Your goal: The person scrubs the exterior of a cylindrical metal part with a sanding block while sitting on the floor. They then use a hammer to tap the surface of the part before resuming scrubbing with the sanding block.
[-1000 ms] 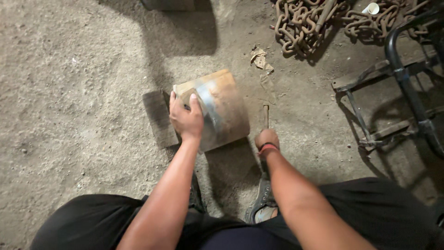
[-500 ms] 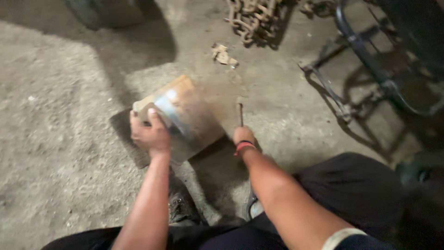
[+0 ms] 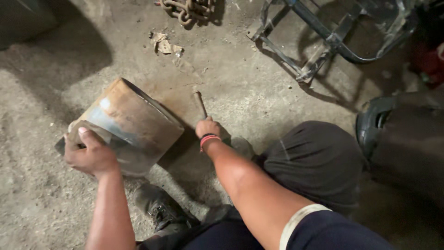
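Note:
A short, wide rusty metal cylinder (image 3: pixel 134 122) lies on its side on the concrete floor, with a shiny band around its near end. My left hand (image 3: pixel 90 155) grips its near rim at the lower left, fingers curled over the edge. My right hand (image 3: pixel 208 127) is closed around a thin dark metal rod (image 3: pixel 200 103) that points away from me, just right of the cylinder. A red and black band circles my right wrist.
A black metal frame (image 3: pixel 323 44) lies on the floor at the upper right. A rusty chain (image 3: pixel 187 9) is piled at the top centre, with paper scraps (image 3: pixel 164 44) below it. My shoe (image 3: pixel 159 208) is under the cylinder. A dark curved object (image 3: pixel 402 134) stands at right.
The view has swung left and down. The cylinder now sits further left in view and tilted, my left hand has shifted to its lower left rim, and my right hand still holds the rod.

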